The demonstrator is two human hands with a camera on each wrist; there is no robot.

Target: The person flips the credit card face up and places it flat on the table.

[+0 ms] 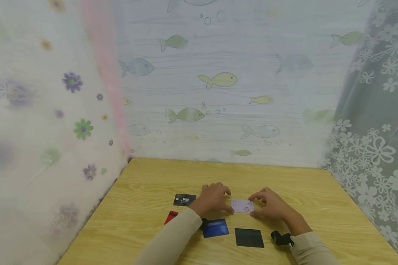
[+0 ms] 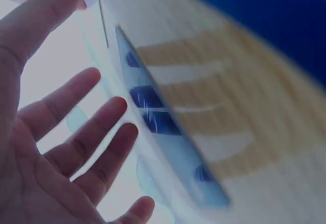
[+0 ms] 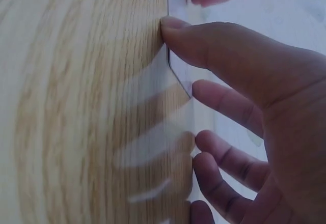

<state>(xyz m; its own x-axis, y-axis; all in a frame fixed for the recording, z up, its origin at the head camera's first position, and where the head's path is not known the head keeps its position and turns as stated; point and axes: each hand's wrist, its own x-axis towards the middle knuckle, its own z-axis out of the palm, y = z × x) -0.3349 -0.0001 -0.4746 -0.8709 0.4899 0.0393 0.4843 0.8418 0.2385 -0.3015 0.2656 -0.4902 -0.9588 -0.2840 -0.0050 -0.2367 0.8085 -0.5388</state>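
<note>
A pale pink card point(image 1: 242, 206) printed with small red figures lies on the wooden table between both hands. My right hand point(image 1: 272, 206) pinches its right end, thumb at the near corner and index finger at the far one. In the right wrist view the thumb point(image 3: 178, 30) presses the card's near edge. At the left end is my left hand point(image 1: 213, 198), its thumb at the near corner and its index finger raised by the far one. Its other fingers point(image 2: 109, 117) are spread apart beside a glossy card point(image 2: 188, 158) in the left wrist view.
A black card marked Vip point(image 1: 182, 200) lies left of the left hand. A red card point(image 1: 170, 216) is partly hidden by the left sleeve. Nearer are a blue card point(image 1: 216, 228) and a plain black card point(image 1: 249, 237). A wrist camera point(image 1: 280, 238) sits by the right sleeve.
</note>
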